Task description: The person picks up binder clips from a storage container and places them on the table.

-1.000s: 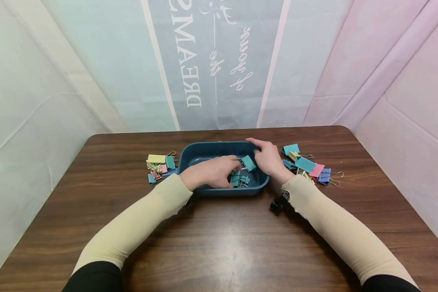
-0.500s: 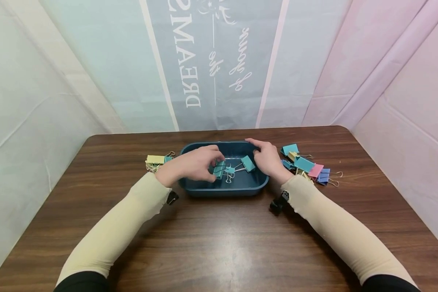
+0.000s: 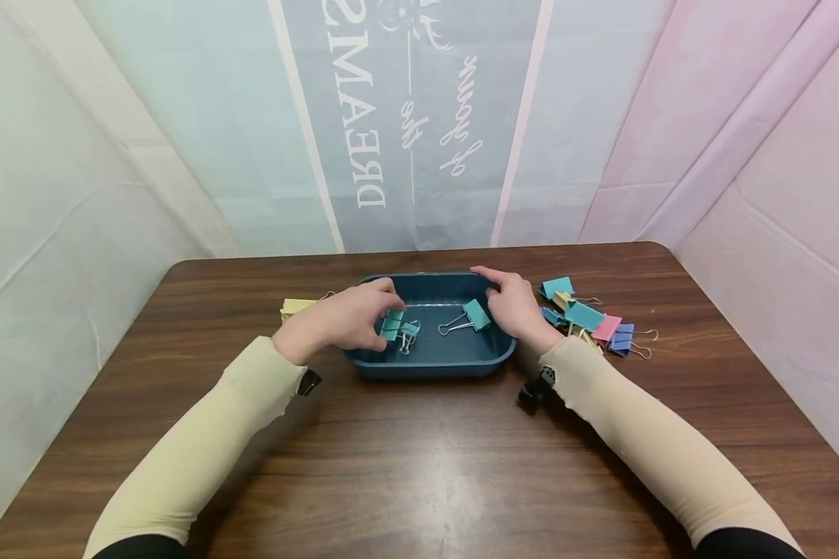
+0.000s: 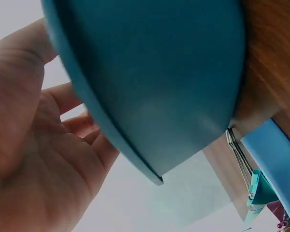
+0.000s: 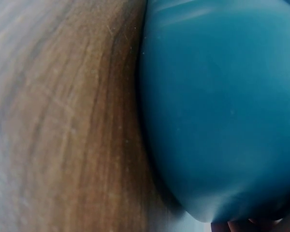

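A dark teal plastic bin sits on the wooden table. Inside its left end, my left hand has thumb and fingers about a teal binder clip, with a smaller teal binder clip right beside it. From the left wrist view, the left hand reaches over the bin's rim, and its fingertips are hidden behind the wall. My right hand grips the bin's right end, index finger along the rim. Another teal binder clip lies inside near that hand, its wire handles pointing left.
Right of the bin lies a pile of teal, yellow, pink and blue binder clips. On the left, a yellow binder clip shows past my hand, which covers most of that pile. A printed cloth hangs behind the table.
My left hand has moved left inside the bin, and two teal binder clips have come along with it. The clip at the right end has stayed there. My right hand has not moved.
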Tool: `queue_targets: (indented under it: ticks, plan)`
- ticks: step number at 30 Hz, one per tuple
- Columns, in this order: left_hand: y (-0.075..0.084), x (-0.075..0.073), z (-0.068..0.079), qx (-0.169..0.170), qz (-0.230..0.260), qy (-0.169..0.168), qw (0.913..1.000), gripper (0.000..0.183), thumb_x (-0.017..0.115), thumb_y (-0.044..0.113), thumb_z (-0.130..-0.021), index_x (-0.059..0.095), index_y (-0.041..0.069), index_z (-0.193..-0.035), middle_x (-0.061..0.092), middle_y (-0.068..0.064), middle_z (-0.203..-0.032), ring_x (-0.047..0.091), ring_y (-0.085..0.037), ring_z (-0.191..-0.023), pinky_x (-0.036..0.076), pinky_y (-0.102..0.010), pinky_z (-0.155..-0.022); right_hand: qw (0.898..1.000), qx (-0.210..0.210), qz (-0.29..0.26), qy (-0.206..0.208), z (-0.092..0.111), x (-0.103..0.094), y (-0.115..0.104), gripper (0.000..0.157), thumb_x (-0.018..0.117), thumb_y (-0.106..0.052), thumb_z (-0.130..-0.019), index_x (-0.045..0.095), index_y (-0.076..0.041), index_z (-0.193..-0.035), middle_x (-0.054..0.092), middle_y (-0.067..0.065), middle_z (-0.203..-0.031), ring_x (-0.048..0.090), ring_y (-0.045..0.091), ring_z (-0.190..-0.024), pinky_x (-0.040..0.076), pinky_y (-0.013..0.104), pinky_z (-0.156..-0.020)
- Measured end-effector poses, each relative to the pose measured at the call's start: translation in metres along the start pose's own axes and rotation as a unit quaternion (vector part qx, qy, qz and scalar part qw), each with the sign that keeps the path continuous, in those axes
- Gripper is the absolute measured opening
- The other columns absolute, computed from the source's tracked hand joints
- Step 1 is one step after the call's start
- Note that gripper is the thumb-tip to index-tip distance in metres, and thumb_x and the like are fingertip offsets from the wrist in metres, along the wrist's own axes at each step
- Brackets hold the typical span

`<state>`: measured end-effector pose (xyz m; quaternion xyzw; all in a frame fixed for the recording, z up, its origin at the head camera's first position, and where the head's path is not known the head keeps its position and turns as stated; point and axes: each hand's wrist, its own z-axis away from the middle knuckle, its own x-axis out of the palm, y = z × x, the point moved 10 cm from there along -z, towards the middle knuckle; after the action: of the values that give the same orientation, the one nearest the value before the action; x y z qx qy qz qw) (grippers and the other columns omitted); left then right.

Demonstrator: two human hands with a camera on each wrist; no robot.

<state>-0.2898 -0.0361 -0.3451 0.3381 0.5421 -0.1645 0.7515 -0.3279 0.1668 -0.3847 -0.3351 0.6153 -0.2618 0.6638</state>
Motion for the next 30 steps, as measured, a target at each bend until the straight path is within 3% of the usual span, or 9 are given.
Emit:
queue_targets:
  ticks: [5, 9, 14, 20, 25, 30]
  plan:
    - [0.001, 0.0, 0.001, -0.01, -0.026, 0.004, 0.9996, 0.054, 0.079, 0.016, -0.081, 0.063, 0.006, -0.132, 0.046, -0.005, -0.119, 0.054, -0.02, -0.095, 0.05, -0.032, -0.079, 1.0, -0.001, 0.001, -0.002, 0.0, 0.0, 0.0, 0.051, 0.039, -0.004, -0.103, 0.048, -0.022, -0.149, 0.044, 0.008, -0.053, 0.036, 0.021, -0.04, 0.033, 0.031, -0.042]
    - [-0.001, -0.011, 0.004, -0.015, -0.026, 0.021, 0.9993, 0.053, 0.079, 0.014, -0.08, 0.064, 0.006, -0.13, 0.045, -0.005, -0.118, 0.054, -0.022, -0.1, 0.049, -0.033, -0.083, 1.0, -0.001, 0.001, 0.0, 0.0, 0.0, 0.0, 0.051, 0.039, -0.003, -0.103, 0.048, -0.023, -0.149, 0.044, 0.009, -0.054, 0.036, 0.022, -0.04, 0.034, 0.031, -0.042]
    - [-0.009, -0.027, 0.019, -0.025, -0.015, 0.044, 0.9986, 0.054, 0.079, 0.01, -0.079, 0.063, 0.004, -0.13, 0.045, -0.006, -0.118, 0.053, -0.022, -0.1, 0.048, -0.035, -0.085, 1.0, -0.002, -0.001, 0.002, 0.0, 0.0, -0.001, 0.05, 0.039, -0.004, -0.103, 0.048, -0.022, -0.149, 0.044, 0.009, -0.054, 0.036, 0.022, -0.04, 0.034, 0.031, -0.042]
    - [-0.037, -0.045, 0.046, -0.051, 0.023, 0.068, 0.9961, 0.054, 0.075, 0.006, -0.08, 0.06, 0.002, -0.132, 0.044, -0.007, -0.118, 0.055, -0.025, -0.098, 0.05, -0.036, -0.074, 1.0, -0.003, -0.001, 0.002, 0.0, 0.0, -0.002, 0.05, 0.039, -0.003, -0.103, 0.048, -0.021, -0.149, 0.049, 0.013, -0.061, 0.037, 0.022, -0.041, 0.034, 0.031, -0.043]
    - [-0.068, -0.053, 0.071, -0.068, 0.057, 0.082, 0.9927, 0.055, 0.074, 0.007, -0.081, 0.057, 0.002, -0.133, 0.045, -0.009, -0.121, 0.055, -0.028, -0.105, 0.05, -0.04, -0.077, 1.0, -0.001, 0.0, 0.001, 0.0, 0.0, -0.001, 0.05, 0.04, -0.004, -0.103, 0.048, -0.021, -0.149, 0.049, 0.013, -0.063, 0.038, 0.022, -0.041, 0.034, 0.031, -0.043]
    - [-0.089, -0.054, 0.086, -0.068, 0.049, 0.098, 0.9917, 0.054, 0.073, 0.007, -0.08, 0.059, -0.001, -0.131, 0.048, -0.012, -0.117, 0.051, -0.026, -0.091, 0.044, -0.041, -0.076, 1.0, 0.003, 0.001, -0.001, 0.0, 0.0, 0.001, 0.05, 0.039, -0.004, -0.103, 0.048, -0.022, -0.15, 0.046, 0.01, -0.057, 0.038, 0.022, -0.041, 0.035, 0.031, -0.043]
